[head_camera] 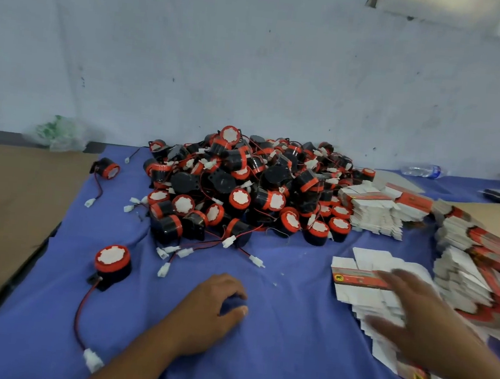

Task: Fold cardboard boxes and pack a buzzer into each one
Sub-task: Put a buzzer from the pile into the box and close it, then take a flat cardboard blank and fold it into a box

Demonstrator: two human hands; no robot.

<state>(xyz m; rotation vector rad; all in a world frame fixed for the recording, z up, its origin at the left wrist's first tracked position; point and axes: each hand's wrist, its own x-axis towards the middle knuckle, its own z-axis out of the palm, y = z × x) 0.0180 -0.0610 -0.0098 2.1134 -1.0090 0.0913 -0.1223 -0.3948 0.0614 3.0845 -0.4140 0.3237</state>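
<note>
Right hand (pixel 414 317): fingers spread, blurred, over fanned flat boxes (pixel 355 293), probably choosing one to fold. Left hand (pixel 212 305): fingers curled on the blue surface (pixel 270 361); gripping cloth or nothing, cannot tell. Lone buzzer (pixel 113 263) near it, likely staged; buzzer pile (pixel 242 188) behind.

No legible lettering anywhere (mere blurred print on the flat boxes (pixel 356 281)).

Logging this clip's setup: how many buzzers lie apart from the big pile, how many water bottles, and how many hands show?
Stray buzzers: 2
Water bottles: 1
Hands: 2
Total: 5
</note>
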